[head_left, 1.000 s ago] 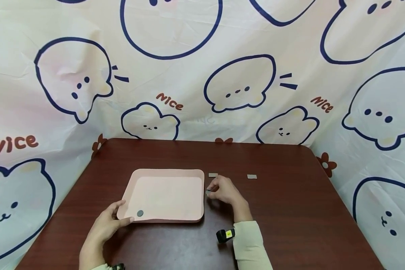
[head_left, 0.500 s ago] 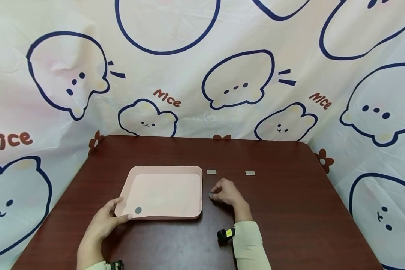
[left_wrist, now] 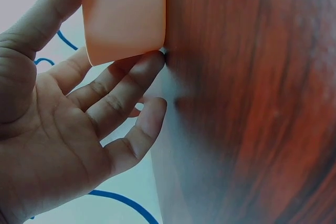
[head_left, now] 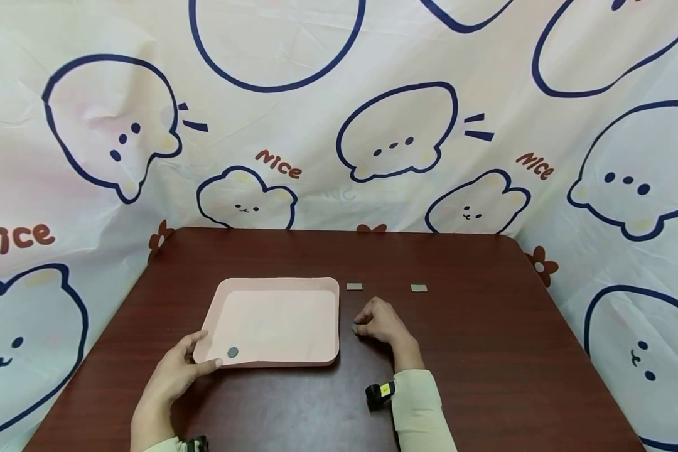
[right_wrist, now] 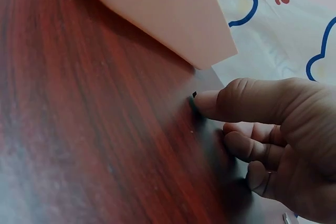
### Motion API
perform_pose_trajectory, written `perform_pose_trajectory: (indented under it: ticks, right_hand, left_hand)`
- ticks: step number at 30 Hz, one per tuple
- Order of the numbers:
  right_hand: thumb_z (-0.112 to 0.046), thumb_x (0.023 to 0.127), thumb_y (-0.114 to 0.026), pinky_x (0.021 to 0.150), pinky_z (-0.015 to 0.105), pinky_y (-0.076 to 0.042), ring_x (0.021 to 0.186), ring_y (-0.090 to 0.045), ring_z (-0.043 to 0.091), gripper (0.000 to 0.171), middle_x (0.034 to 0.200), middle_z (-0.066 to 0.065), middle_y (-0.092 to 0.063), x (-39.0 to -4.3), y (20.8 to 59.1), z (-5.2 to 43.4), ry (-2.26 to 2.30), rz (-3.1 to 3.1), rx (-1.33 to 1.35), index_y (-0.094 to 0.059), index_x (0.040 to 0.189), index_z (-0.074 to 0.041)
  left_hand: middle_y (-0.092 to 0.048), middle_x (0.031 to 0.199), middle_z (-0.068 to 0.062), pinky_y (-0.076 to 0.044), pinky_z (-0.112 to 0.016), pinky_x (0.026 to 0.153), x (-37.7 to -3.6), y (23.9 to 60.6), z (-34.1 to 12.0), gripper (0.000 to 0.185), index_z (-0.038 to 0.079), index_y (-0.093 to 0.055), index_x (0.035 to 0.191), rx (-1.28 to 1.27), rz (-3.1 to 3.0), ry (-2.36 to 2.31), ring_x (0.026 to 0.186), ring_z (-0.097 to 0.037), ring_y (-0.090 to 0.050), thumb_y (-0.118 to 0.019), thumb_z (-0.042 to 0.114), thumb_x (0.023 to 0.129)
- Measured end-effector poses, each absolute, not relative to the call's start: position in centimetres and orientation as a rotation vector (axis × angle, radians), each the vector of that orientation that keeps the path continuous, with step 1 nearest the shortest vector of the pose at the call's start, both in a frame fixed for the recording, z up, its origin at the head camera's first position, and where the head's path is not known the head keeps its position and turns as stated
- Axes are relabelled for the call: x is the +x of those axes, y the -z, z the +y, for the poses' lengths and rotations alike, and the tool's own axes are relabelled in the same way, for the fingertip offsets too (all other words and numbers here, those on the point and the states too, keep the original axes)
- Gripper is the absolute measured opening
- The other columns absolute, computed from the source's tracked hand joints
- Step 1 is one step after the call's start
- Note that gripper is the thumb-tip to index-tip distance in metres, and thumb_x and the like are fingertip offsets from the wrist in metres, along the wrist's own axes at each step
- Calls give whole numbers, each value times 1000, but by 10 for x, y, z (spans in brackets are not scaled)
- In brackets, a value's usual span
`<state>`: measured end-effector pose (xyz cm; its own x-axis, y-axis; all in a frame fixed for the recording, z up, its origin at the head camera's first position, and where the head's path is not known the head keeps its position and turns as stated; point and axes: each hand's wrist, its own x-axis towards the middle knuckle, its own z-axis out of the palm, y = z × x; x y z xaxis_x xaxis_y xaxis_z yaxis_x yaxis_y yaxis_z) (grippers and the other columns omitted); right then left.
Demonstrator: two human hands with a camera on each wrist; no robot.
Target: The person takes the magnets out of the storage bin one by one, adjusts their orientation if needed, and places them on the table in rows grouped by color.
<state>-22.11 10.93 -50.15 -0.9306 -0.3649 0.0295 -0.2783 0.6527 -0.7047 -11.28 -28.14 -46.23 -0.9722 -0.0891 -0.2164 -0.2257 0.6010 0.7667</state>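
Observation:
A shallow pale pink tray [head_left: 282,320] lies on the table, with a small grey disc [head_left: 233,352] flat inside near its front left corner. My left hand [head_left: 172,373] grips that corner, thumb at the front rim and fingers along the left side; the left wrist view shows the tray's wall [left_wrist: 126,19] between thumb and fingers. Just right of the tray, my right hand [head_left: 383,323] pinches a small grey piece [head_left: 355,328] low over the table. Only a dark sliver of this piece [right_wrist: 195,94] shows past the thumb in the right wrist view, so its shape is mostly hidden.
Behind my right hand, a small grey rectangular piece [head_left: 354,287] lies beside the tray's back right corner. Another grey rectangle [head_left: 419,288] lies farther right. The dark red-brown wooden table [head_left: 486,351] ends at a patterned cloth backdrop [head_left: 316,138] at the back and sides.
My right hand has shifted slightly right, away from the tray's edge, still pinching the small piece; the nearer rectangle is now fully uncovered. The left hand stays on the tray. The head view shifted slightly.

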Motion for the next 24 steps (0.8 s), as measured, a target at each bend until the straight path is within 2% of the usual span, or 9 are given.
perform_pose_trajectory:
  ticks: [9, 16, 24]
  right_hand:
    - [-9, 71, -81, 70, 29, -42, 80, -47, 12, 13, 87, -4, -51, -219, 502, 109, 1183, 2736, -524, -76, 83, -11]
    - [-9, 75, -78, 58, 29, -46, 67, -54, 14, 26, 92, 5, -58, -220, 486, 106, 1240, 2626, -545, -72, 100, -5]
    - [-11, 78, -76, 63, 30, -48, 77, -57, 15, 35, 96, 8, -64, -227, 467, 95, 1256, 2517, -632, -67, 111, -5]
  left_hand:
    - [-57, 113, -26, -40, -41, 80, -112, 462, -283, 83, -3, -33, 139, -270, 2683, -1263, 101, -32, -54, -77, 29, 76]
    - [-56, 114, -27, -40, -42, 80, -112, 464, -283, 82, -4, -33, 138, -265, 2680, -1255, 101, -33, -54, -77, 27, 76]
    - [-57, 112, -25, -39, -42, 80, -113, 462, -282, 82, -3, -33, 139, -282, 2669, -1265, 101, -32, -54, -77, 27, 76]
